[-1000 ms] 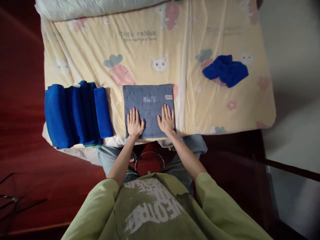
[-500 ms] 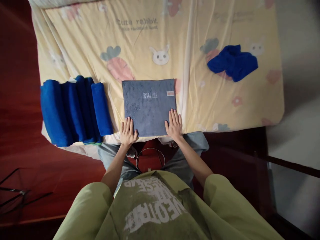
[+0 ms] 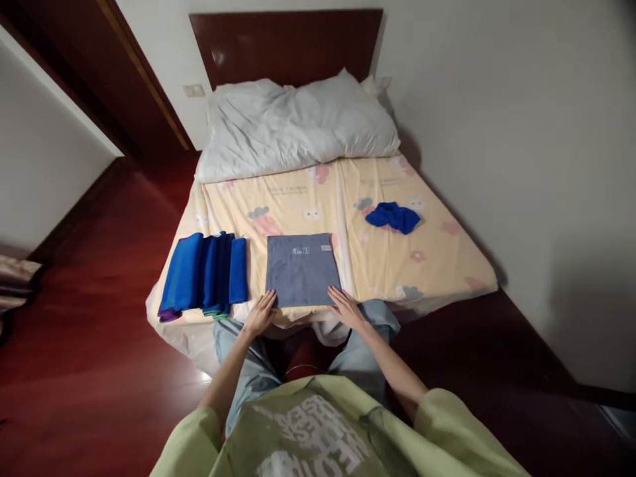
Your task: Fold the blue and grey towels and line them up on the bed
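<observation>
A grey-blue cloth (image 3: 303, 271) with small lettering and a pale label lies flat on the yellow bed sheet (image 3: 293, 199), close to the bed's near edge. My left hand (image 3: 259, 314) rests at its near left corner, fingers stretched out. At the near right corner, my right hand (image 3: 345, 307) touches the cloth with its fingers extended. Several blue folded cloths (image 3: 183, 273) lie side by side to the left, with purple and green edges showing. A crumpled blue cloth (image 3: 393, 217) is on the right part of the sheet.
A white pillow or quilt (image 3: 303, 126) lies across the far end of the bed, below a dark wooden headboard (image 3: 288, 46). Walls stand to the right and behind. The floor (image 3: 99, 344) is dark red.
The view has tilted up, bringing the headboard and pillow into sight. Both hands have slid toward the cloth's near edge, with less of them lying on it.
</observation>
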Action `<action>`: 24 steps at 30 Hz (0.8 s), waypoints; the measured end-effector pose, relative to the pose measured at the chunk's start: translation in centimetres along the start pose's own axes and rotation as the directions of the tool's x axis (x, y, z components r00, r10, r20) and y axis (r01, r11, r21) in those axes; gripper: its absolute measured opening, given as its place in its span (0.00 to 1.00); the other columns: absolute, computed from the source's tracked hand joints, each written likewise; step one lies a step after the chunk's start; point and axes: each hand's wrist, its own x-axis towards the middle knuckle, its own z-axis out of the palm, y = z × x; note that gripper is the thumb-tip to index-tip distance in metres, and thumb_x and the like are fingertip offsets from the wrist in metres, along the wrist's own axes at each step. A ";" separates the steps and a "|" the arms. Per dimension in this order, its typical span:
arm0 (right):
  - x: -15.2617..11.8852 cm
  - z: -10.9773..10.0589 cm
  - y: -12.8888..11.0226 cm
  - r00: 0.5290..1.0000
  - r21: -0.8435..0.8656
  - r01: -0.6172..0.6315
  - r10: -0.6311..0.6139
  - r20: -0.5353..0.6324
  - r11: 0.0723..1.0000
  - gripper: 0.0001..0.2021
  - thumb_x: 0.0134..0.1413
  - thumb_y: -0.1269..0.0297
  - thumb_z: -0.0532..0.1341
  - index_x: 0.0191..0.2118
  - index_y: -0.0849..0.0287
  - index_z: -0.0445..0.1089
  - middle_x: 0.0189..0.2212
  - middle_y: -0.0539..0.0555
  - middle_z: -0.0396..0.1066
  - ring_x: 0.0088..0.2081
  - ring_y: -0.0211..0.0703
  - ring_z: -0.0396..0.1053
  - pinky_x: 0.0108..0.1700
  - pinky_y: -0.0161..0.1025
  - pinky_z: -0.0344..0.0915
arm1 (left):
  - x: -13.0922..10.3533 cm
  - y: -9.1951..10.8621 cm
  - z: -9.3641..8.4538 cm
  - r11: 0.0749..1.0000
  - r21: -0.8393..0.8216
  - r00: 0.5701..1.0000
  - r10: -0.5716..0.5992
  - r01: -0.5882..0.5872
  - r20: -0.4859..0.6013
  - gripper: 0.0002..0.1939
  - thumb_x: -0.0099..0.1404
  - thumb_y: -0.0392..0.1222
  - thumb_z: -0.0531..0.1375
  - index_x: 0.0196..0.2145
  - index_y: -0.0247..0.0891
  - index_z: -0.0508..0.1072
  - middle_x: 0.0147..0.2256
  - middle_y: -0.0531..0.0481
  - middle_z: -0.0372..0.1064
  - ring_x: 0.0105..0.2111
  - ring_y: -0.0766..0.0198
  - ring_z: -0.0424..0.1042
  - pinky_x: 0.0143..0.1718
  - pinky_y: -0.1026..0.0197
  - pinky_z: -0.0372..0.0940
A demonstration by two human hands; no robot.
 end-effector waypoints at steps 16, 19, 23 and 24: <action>0.2 0.2 1.0 0.987 0.073 -0.106 0.114 -0.115 0.992 0.30 0.49 0.82 0.51 0.55 0.61 0.76 0.56 0.61 0.73 0.60 0.49 0.70 0.65 0.51 0.65 | 1.2 0.7 -1.0 0.997 0.037 0.997 -0.059 0.061 -0.041 0.32 0.59 0.23 0.51 0.59 0.38 0.73 0.63 0.43 0.64 0.65 0.56 0.62 0.66 0.51 0.60; 0.4 0.0 0.9 0.981 0.124 -0.123 0.140 -0.136 0.985 0.27 0.51 0.81 0.50 0.52 0.65 0.78 0.54 0.62 0.74 0.59 0.50 0.72 0.64 0.50 0.67 | 1.2 0.9 -1.4 0.996 0.037 0.996 -0.082 0.084 -0.043 0.30 0.60 0.24 0.52 0.57 0.39 0.75 0.62 0.44 0.66 0.65 0.58 0.63 0.66 0.53 0.60; -0.8 -0.4 1.3 0.983 0.167 -0.101 0.124 -0.134 0.981 0.25 0.54 0.79 0.51 0.50 0.61 0.79 0.53 0.59 0.75 0.58 0.51 0.72 0.65 0.51 0.66 | 0.0 -0.2 -1.4 1.000 0.011 0.999 -0.017 0.017 -0.027 0.31 0.60 0.26 0.53 0.59 0.40 0.73 0.62 0.45 0.66 0.64 0.57 0.64 0.65 0.52 0.61; -1.3 -0.5 1.4 0.986 0.176 -0.087 0.111 -0.129 0.980 0.25 0.55 0.79 0.51 0.50 0.60 0.80 0.52 0.58 0.76 0.58 0.51 0.72 0.65 0.51 0.66 | -0.4 -0.6 -1.1 1.000 -0.005 0.999 0.013 -0.013 -0.033 0.32 0.59 0.26 0.53 0.60 0.40 0.73 0.62 0.45 0.66 0.64 0.57 0.64 0.65 0.51 0.61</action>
